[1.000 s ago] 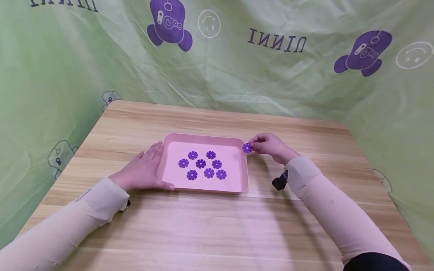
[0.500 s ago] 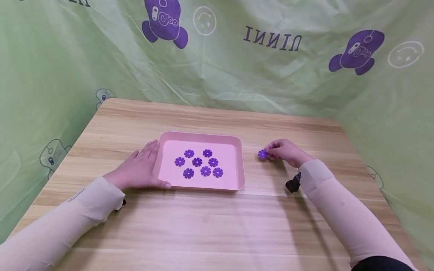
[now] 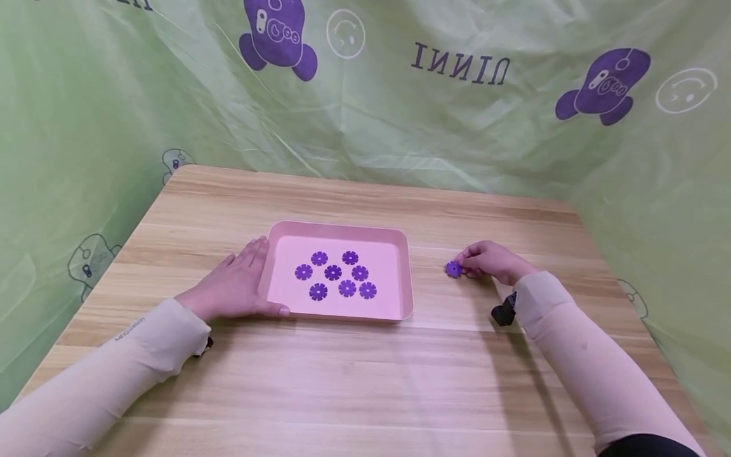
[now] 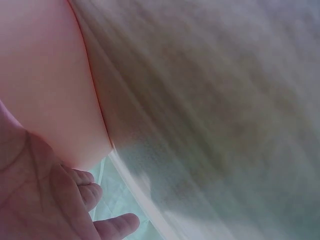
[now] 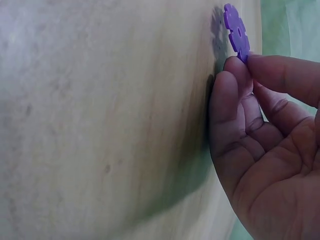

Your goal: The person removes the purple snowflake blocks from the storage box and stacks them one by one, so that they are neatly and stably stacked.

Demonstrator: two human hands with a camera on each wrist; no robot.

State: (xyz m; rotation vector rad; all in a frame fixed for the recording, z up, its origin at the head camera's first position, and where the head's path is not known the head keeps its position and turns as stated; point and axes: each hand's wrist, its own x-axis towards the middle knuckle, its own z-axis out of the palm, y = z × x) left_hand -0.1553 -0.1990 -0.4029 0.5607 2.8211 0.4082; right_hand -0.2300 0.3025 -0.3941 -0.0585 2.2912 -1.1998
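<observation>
A purple notched disc, flower-shaped with a small centre hole [image 3: 454,269], is pinched by its edge between the thumb and fingers of my right hand [image 3: 490,261]. In the right wrist view the purple disc [image 5: 237,31] is tilted close over the wood, its shadow right beside it. My left hand [image 3: 237,285] rests along the left end of a pink tray [image 3: 407,279], fingers straight and thumb at the near corner. Several like purple discs [image 3: 333,272] lie flat and apart inside the tray. The left wrist view shows the left palm [image 4: 35,185] against the tray's outer wall [image 4: 55,75].
The wooden table [image 3: 354,381] runs around the tray on every side. A green printed curtain [image 3: 365,127] hangs behind the table and along both sides. A black wrist camera [image 3: 504,311] hangs under the right cuff.
My right hand has carried the purple disc from over the tray's right rim to the right, down close to the table. The left hand keeps its place on the tray.
</observation>
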